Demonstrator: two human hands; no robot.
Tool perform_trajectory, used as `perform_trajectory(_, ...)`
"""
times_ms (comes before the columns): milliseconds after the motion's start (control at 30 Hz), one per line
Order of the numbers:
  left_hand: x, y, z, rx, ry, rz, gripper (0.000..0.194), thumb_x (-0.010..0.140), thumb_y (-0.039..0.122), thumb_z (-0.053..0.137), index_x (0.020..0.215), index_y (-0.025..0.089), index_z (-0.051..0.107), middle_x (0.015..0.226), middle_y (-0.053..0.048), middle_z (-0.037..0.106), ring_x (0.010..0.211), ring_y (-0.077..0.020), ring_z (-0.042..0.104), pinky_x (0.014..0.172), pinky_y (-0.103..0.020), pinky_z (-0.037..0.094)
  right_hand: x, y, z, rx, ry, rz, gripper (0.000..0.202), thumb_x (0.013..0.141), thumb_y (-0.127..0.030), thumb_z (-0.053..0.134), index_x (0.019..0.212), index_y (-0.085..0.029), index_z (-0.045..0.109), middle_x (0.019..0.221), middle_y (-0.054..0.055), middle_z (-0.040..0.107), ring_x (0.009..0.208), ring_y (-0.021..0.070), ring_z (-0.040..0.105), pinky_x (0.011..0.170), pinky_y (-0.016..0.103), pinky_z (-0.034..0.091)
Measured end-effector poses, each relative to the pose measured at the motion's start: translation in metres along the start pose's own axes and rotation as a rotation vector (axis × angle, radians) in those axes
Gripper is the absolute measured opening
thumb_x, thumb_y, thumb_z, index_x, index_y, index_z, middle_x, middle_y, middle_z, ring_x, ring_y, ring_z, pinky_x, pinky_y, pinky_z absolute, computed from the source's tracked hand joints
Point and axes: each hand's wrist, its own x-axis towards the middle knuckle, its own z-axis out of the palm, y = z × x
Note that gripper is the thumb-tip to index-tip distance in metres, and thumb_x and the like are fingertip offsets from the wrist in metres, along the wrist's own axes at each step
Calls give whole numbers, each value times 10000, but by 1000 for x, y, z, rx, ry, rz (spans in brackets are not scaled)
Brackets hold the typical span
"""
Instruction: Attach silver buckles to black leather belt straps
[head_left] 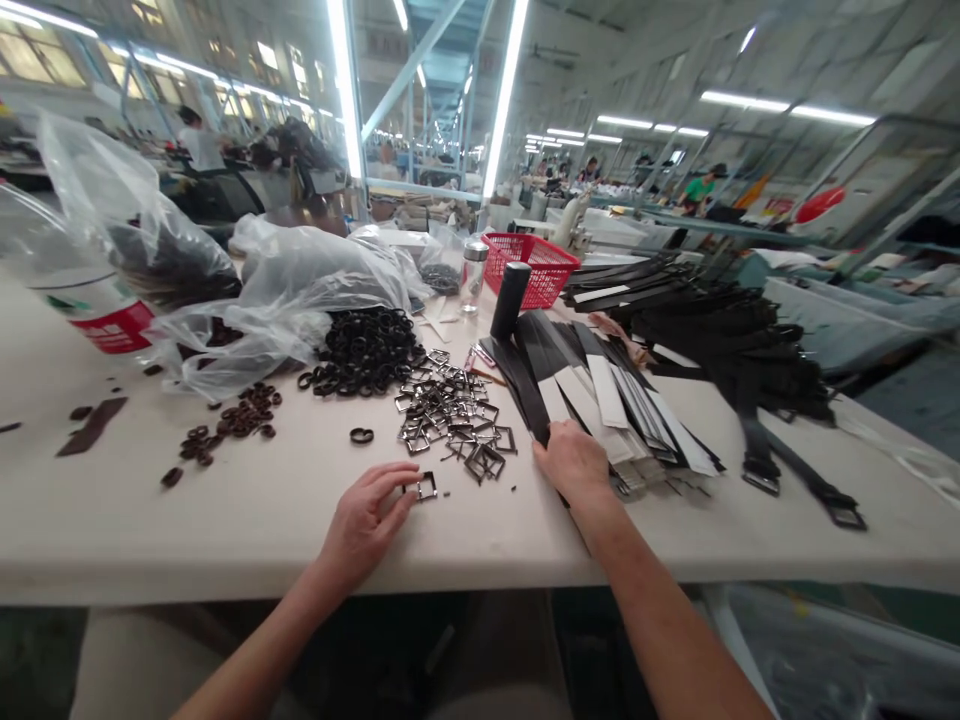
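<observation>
My left hand [364, 520] is above the near part of the table, its thumb and fingers closed on one edge of a square metal belt buckle [427, 487]. To the right, my right hand [574, 460] grips a black belt strap [525, 395] at the left side of a stack of black and pale straps [600, 385]. Its fingertips are partly hidden. Beyond the left hand lies a loose pile of metal buckles [450, 405]. A single black belt loop [361, 436] rests left of that pile, and many more black loops [367, 350] are heaped behind it.
Brown loops [244, 412] and clear plastic bags [322, 265] occupy the left side. A black cylinder [510, 300], a glass bottle [472, 275] and a red basket [532, 265] stand at the back. Belts with buckles [761, 465] lie at the right. Other people work far off.
</observation>
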Motion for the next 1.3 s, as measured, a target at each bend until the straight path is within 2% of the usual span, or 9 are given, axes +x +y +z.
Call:
perform_trajectory(200, 0, 1, -1, -102, -1, -44, 194, 906, 318, 589, 991, 238, 745, 1096, -76, 742, 1045, -231, 688, 965, -379, 535, 12, 16, -7, 149, -18, 15, 266, 885, -183, 510, 890, -104, 763, 902, 188, 754, 867, 271, 720, 741, 312, 509)
perform_trajectory(367, 4, 14, 5, -313, 1, -161, 208, 888, 367, 621, 930, 210, 751, 978, -83, 762, 922, -227, 703, 845, -348, 555, 1, 33, -16, 381, 83, 21, 390, 874, -177, 413, 1071, -94, 739, 958, 138, 771, 884, 244, 723, 768, 302, 550)
perform_trajectory(600, 45, 69, 58, -1170, -400, -600, 457, 885, 525, 629, 1165, 166, 674, 1121, -155, 747, 989, -225, 719, 840, -330, 561, -85, 21, -21, 699, 309, -144, 329, 950, -308, 399, 1005, -157, 686, 898, 91, 741, 822, 234, 700, 744, 315, 558)
perform_trajectory(733, 82, 88, 77, -1379, -364, -678, 366, 871, 485, 658, 994, 145, 707, 959, -130, 775, 798, -181, 730, 720, -268, 568, -134, 17, -11, 703, 419, -320, 217, 963, -233, 436, 978, -190, 648, 867, 82, 706, 810, 235, 687, 753, 336, 542)
perform_trajectory(867, 96, 83, 62, -1318, -225, -607, 203, 747, 277, 799, 911, 170, 744, 881, -65, 769, 744, -139, 697, 700, -231, 562, -169, 34, 5, 658, 401, -339, 183, 964, -208, 466, 1028, -224, 637, 899, 81, 712, 818, 252, 703, 732, 354, 551)
perform_trajectory(1033, 69, 71, 28, -880, -287, -332, 173, 665, 262, 855, 805, 180, 793, 685, -16, 697, 585, -97, 569, 527, -183, 469, -188, 62, 8, 961, 97, -262, 220, 982, -317, 474, 954, -256, 684, 918, 72, 712, 853, 252, 700, 750, 346, 572)
perform_trajectory(1133, 37, 78, 22, -782, -514, -306, 166, 729, 334, 811, 800, 185, 799, 625, -10, 634, 482, -72, 474, 431, -180, 381, -185, 56, 3, 1328, -187, -218, 348, 1003, -464, 435, 1122, -268, 697, 1241, 96, 663, 1158, 273, 628, 975, 384, 523)
perform_trajectory(1200, 17, 87, 25, -780, -649, -257, 214, 778, 375, 773, 854, 176, 799, 715, -41, 661, 538, -92, 538, 486, -198, 444, -180, 41, 1, 1559, -364, -234, 479, 987, -581, 418, 1263, -265, 648, 1323, 112, 621, 1225, 279, 586, 1052, 418, 467)
perform_trajectory(1300, -5, 91, 27, -789, -698, -183, 261, 791, 401, 766, 855, 149, 790, 785, -72, 687, 666, -142, 631, 624, -242, 532, -175, 12, 4, 1784, -658, -252, 602, 868, -695, 568, 1245, -232, 645, 960, 88, 714, 817, 216, 680, 771, 343, 565)
